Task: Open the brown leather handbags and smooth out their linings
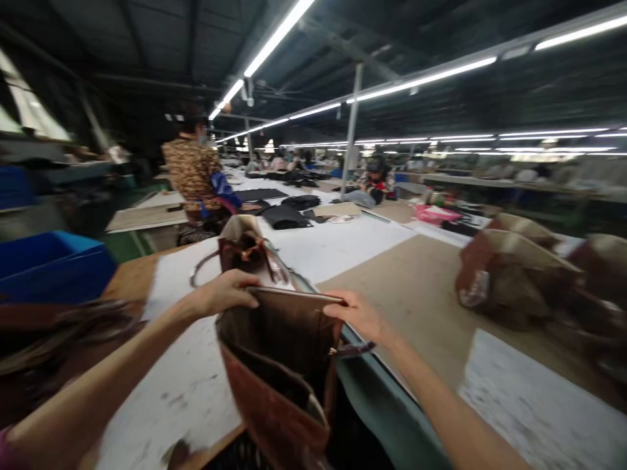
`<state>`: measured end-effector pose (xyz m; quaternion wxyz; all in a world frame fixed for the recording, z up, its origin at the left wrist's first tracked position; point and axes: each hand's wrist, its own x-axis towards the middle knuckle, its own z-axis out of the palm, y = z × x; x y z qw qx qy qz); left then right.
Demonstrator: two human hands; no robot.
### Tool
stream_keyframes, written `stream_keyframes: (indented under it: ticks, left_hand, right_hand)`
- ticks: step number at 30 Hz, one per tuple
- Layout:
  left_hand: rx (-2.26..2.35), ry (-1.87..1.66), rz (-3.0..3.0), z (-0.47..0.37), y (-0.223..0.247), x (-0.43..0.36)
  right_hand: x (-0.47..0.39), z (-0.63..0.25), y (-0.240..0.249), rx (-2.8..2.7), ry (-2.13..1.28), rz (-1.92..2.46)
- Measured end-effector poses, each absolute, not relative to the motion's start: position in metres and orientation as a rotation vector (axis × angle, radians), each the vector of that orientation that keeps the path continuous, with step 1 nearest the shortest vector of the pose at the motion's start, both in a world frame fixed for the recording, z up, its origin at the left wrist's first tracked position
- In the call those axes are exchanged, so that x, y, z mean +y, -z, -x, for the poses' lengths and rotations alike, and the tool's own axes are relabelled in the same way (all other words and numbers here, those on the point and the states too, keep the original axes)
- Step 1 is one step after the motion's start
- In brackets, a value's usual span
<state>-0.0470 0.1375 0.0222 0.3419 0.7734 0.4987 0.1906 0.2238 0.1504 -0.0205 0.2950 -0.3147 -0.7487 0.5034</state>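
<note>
A brown handbag [274,391] hangs at the near table edge, its mouth wide and its dark lining showing. Both hands grip the far rim of that mouth. My left hand [230,292] pinches the rim's left corner between thumb and fingers. At the right corner, my right hand [360,313] holds the same rim, just above a dark handle [355,350]. Directly behind the handbag stands a second brown bag [242,248] with a loop handle. Under my right forearm lies grey-green material [386,405]. The bag's lower end is cut off by the frame.
Several brown and beige bags [519,274] stand on the right of the table [382,281]. A blue bin [53,261] is at the left, with brown pieces [63,352] below it. Black cut pieces [287,212] lie farther back. A co-worker [192,166] stands beyond the far left edge.
</note>
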Motion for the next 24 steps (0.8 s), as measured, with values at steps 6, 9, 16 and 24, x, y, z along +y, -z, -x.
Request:
stream_keyframes:
  ticks: [6,9,16,24]
  left_hand:
    - [1.185,-0.659,-1.801,0.064,-0.012,0.13]
    - [1.177,-0.677,-1.783,0.058,-0.011,0.132]
    - [1.269,-0.692,-1.78,0.058,-0.015,0.124]
    - [1.313,-0.736,-1.772,0.055,-0.012,0.123]
  right_hand:
    - [0.149,-0.227,0.026,-2.049,-1.222,0.88]
    - [0.145,-0.225,0.028,-2.065,-1.08,0.94]
    - [0.14,-0.215,0.031,-2.097,-0.433,1.083]
    - [0.135,-0.206,0.02,-2.171,-0.232,1.083]
